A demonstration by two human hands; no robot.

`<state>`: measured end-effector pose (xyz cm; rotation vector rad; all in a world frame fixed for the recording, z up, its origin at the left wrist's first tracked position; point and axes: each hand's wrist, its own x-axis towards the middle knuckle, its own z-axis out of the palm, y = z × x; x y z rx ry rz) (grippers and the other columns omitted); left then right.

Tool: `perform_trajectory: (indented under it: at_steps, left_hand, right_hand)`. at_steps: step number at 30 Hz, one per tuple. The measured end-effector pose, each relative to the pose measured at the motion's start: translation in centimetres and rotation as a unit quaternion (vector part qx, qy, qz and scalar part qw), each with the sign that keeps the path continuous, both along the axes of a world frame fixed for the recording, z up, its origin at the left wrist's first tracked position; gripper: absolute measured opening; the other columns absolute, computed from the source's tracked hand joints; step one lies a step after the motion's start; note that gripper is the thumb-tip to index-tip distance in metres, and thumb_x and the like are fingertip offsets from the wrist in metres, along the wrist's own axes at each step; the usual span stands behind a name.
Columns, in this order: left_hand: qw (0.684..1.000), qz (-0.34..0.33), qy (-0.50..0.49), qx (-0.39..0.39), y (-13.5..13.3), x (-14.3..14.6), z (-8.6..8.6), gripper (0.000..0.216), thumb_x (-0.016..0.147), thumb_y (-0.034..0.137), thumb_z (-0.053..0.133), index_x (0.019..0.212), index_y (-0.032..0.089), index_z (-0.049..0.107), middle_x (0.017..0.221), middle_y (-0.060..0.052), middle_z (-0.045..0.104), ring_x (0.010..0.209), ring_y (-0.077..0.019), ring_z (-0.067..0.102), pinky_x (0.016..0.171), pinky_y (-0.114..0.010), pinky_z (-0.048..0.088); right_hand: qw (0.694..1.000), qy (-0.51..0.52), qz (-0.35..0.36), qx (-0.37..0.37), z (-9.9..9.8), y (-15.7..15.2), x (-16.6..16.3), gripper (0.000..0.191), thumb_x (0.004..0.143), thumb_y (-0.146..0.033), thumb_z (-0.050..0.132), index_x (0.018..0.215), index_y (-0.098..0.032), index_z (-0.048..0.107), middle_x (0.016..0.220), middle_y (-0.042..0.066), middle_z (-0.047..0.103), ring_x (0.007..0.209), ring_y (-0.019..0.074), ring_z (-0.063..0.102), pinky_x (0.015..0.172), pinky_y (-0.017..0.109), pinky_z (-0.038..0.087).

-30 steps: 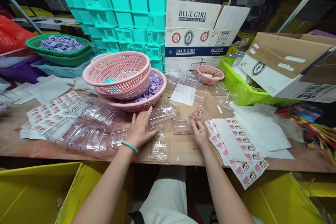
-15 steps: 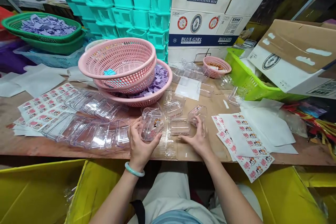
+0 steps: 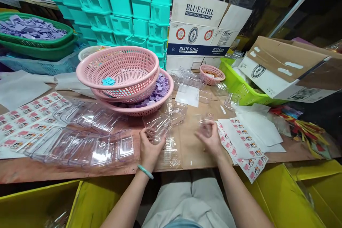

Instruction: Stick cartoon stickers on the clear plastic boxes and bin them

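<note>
My left hand (image 3: pixel 151 149), with a pale green bangle at the wrist, is closed around a clear plastic box (image 3: pixel 158 125) held tilted above the table. To the right, my right hand (image 3: pixel 212 140) grips a small clear plastic box (image 3: pixel 206 118) between thumb and fingers; motion blur hides its details. Just behind my left hand lies another clear box (image 3: pixel 178 112). Rows of nested clear plastic boxes (image 3: pixel 88 146) lie left of my left hand. Beside my right hand are sheets of printed cartoon stickers (image 3: pixel 247 142).
Pink baskets (image 3: pixel 117 67), the lowest holding purple pieces, stand behind my left hand. More sticker sheets (image 3: pixel 29 121) lie at far left. Turquoise crates (image 3: pixel 121 7), a beer carton (image 3: pixel 199 25) and a green basket (image 3: pixel 240 85) line the back. Yellow bins (image 3: pixel 34 199) flank my legs.
The clear box that lay between my hands is gone from that spot. My right hand has closed on a small box and shifted slightly right. The view has turned a little up and right.
</note>
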<state>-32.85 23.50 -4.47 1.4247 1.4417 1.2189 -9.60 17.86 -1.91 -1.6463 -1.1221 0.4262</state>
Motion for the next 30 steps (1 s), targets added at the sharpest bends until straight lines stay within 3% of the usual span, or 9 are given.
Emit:
perform_trajectory:
  at_steps: [2, 5, 8, 11, 16, 20, 24, 27, 30]
  left_hand:
    - [0.999, 0.011, -0.051, -0.008, 0.2, 0.7, 0.1, 0.06, 0.068, 0.043, 0.077, 0.112, 0.023, 0.043, 0.101, -0.004, 0.056, 0.088, -0.0204, 0.059, 0.081, -0.038, 0.05]
    - [0.992, 0.045, -0.115, 0.005, 0.6, 2.3, 0.4, 0.053, 0.072, 0.042, 0.074, 0.111, 0.022, 0.044, 0.106, -0.005, 0.055, 0.094, -0.0194, 0.059, 0.086, -0.037, 0.048]
    - [0.989, 0.069, -0.128, 0.017, 1.2, 3.6, 0.8, 0.051, 0.072, 0.039, 0.074, 0.111, 0.022, 0.045, 0.106, -0.005, 0.056, 0.095, -0.0192, 0.059, 0.088, -0.036, 0.048]
    - [0.991, 0.074, -0.113, 0.022, 1.7, 4.3, 1.3, 0.053, 0.069, 0.038, 0.076, 0.11, 0.022, 0.046, 0.102, -0.004, 0.059, 0.093, -0.0197, 0.061, 0.084, -0.035, 0.049]
    - [0.99, 0.075, -0.117, 0.033, 1.1, 4.4, 2.1, 0.051, 0.07, 0.039, 0.075, 0.109, 0.022, 0.046, 0.103, -0.005, 0.06, 0.093, -0.0191, 0.062, 0.085, -0.034, 0.051]
    - [0.985, 0.043, -0.165, 0.011, -0.4, 4.6, 1.7, 0.051, 0.072, 0.04, 0.074, 0.11, 0.022, 0.046, 0.112, -0.006, 0.06, 0.104, -0.0207, 0.061, 0.088, -0.033, 0.051]
    - [0.976, 0.018, -0.211, -0.056, -1.7, 5.1, 1.2, 0.052, 0.073, 0.041, 0.073, 0.113, 0.022, 0.045, 0.111, -0.007, 0.062, 0.102, -0.0218, 0.064, 0.068, -0.026, 0.052]
    - [0.962, -0.036, -0.243, -0.118, -2.5, 5.7, 1.5, 0.055, 0.072, 0.045, 0.073, 0.115, 0.02, 0.048, 0.112, -0.009, 0.063, 0.093, -0.0224, 0.067, 0.049, -0.019, 0.044]
    - [0.95, -0.061, -0.275, -0.132, -3.6, 6.6, 2.1, 0.055, 0.07, 0.045, 0.075, 0.111, 0.019, 0.051, 0.104, -0.01, 0.067, 0.088, -0.0222, 0.068, 0.055, -0.024, 0.05]
  right_hand:
    - [0.989, 0.121, -0.02, 0.087, 0.2, 1.9, 1.2, 0.056, 0.076, -0.049, 0.069, 0.12, -0.025, 0.046, 0.114, 0.007, 0.059, 0.105, 0.023, 0.06, 0.091, 0.041, 0.049]
    - [0.958, 0.235, 0.014, 0.163, 0.7, 7.1, 2.2, 0.057, 0.077, -0.052, 0.065, 0.123, -0.023, 0.048, 0.124, 0.011, 0.057, 0.112, 0.0241, 0.058, 0.092, 0.041, 0.049]
    - [0.935, 0.306, 0.087, 0.156, 0.8, 12.2, 2.3, 0.058, 0.076, -0.058, 0.059, 0.12, -0.022, 0.05, 0.123, 0.012, 0.059, 0.112, 0.0257, 0.059, 0.087, 0.042, 0.052]
    - [0.92, 0.341, 0.162, 0.104, 0.3, 14.5, 1.9, 0.055, 0.079, -0.061, 0.052, 0.117, -0.022, 0.053, 0.12, 0.012, 0.062, 0.109, 0.0258, 0.061, 0.082, 0.042, 0.054]
    - [0.927, 0.319, 0.178, 0.089, -1.1, 12.6, 1.3, 0.053, 0.081, -0.062, 0.051, 0.118, -0.024, 0.052, 0.126, 0.009, 0.058, 0.111, 0.0251, 0.059, 0.079, 0.04, 0.056]
    - [0.949, 0.226, 0.185, 0.116, -1.9, 9.7, 0.5, 0.044, 0.084, -0.057, 0.048, 0.112, -0.024, 0.056, 0.119, 0.007, 0.06, 0.115, 0.0243, 0.057, 0.096, 0.045, 0.049]
    - [0.955, 0.186, 0.162, 0.164, -2.2, 7.9, -0.2, 0.042, 0.083, -0.054, 0.054, 0.11, -0.022, 0.057, 0.114, 0.008, 0.062, 0.115, 0.0255, 0.056, 0.103, 0.047, 0.042]
    - [0.955, 0.196, 0.144, 0.17, -2.2, 7.2, -0.4, 0.043, 0.082, -0.054, 0.056, 0.107, -0.02, 0.057, 0.11, 0.009, 0.064, 0.106, 0.0254, 0.06, 0.097, 0.044, 0.045]
    - [0.96, 0.193, 0.12, 0.164, -1.8, 6.4, -0.4, 0.046, 0.08, -0.056, 0.06, 0.105, -0.018, 0.058, 0.098, 0.009, 0.066, 0.094, 0.0242, 0.063, 0.089, 0.041, 0.049]
